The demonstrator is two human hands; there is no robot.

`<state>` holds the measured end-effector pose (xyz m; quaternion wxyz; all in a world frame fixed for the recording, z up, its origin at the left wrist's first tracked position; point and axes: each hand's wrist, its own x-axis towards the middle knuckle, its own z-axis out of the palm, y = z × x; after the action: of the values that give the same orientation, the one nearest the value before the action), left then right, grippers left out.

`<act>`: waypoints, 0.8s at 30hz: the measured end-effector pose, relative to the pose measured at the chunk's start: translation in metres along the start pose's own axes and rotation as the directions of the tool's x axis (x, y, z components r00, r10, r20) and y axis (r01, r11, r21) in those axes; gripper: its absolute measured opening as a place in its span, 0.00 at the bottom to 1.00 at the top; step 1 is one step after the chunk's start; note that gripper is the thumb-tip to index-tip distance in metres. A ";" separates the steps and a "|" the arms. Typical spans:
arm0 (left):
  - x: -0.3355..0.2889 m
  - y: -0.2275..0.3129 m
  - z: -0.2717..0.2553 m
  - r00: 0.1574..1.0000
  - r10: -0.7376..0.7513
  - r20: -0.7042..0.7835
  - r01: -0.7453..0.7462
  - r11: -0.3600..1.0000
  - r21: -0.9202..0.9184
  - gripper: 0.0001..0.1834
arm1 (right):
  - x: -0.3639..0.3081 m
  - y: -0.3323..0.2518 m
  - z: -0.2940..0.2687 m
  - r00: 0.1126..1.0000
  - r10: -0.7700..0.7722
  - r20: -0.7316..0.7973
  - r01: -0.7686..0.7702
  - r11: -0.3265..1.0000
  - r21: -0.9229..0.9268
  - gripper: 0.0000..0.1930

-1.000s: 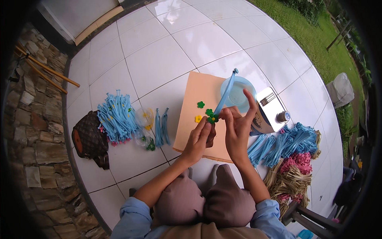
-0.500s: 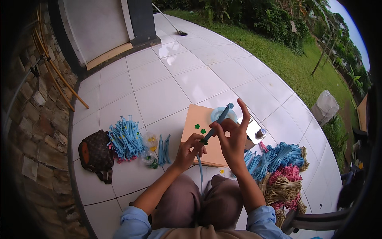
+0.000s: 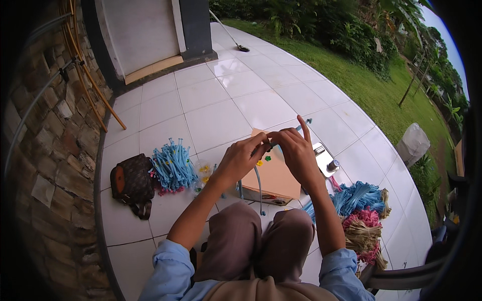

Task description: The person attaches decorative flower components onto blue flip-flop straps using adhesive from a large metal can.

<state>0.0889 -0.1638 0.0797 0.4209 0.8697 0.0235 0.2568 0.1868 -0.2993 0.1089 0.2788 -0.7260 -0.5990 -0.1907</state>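
Your left hand (image 3: 244, 155) and right hand (image 3: 296, 150) both pinching a blue strip (image 3: 258, 183), raised above the tan board (image 3: 276, 178), blue bundle (image 3: 173, 165) on floor

Even overcast daylight, bright but soft, no hard shadows; only faint dark patches under the raised hands and knees on the glossy white tiled floor (image 3: 211, 120), which carries a pale sky sheen toward the top. Heavy fisheye: tile joints bow outward, the rough stone wall (image 3: 45, 150) curves along the left, and a black vignette eats all four corners. Centre is sharp, edges soften and smear, and the sky patch at upper right is near blown out.
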 end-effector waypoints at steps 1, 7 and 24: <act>0.002 -0.001 -0.009 0.995 -0.077 0.065 0.075 0.997 0.035 0.10 | 0.006 0.002 0.003 0.991 -0.012 -0.131 0.026 0.995 0.100 0.10; -0.004 -0.015 -0.068 0.977 -0.188 0.096 0.192 0.981 -0.032 0.24 | 0.036 -0.001 0.016 0.989 0.127 -0.071 -0.104 0.958 0.267 0.14; -0.026 -0.140 -0.127 0.687 -0.453 -0.568 -0.389 0.431 -0.814 0.08 | 0.077 -0.040 0.234 0.843 0.056 0.534 -0.524 -0.138 0.841 0.30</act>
<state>0.0318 0.0117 0.0300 0.7745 0.3240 0.0657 0.5392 0.1503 -0.0873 -0.0178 0.6455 -0.4289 -0.3980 0.4909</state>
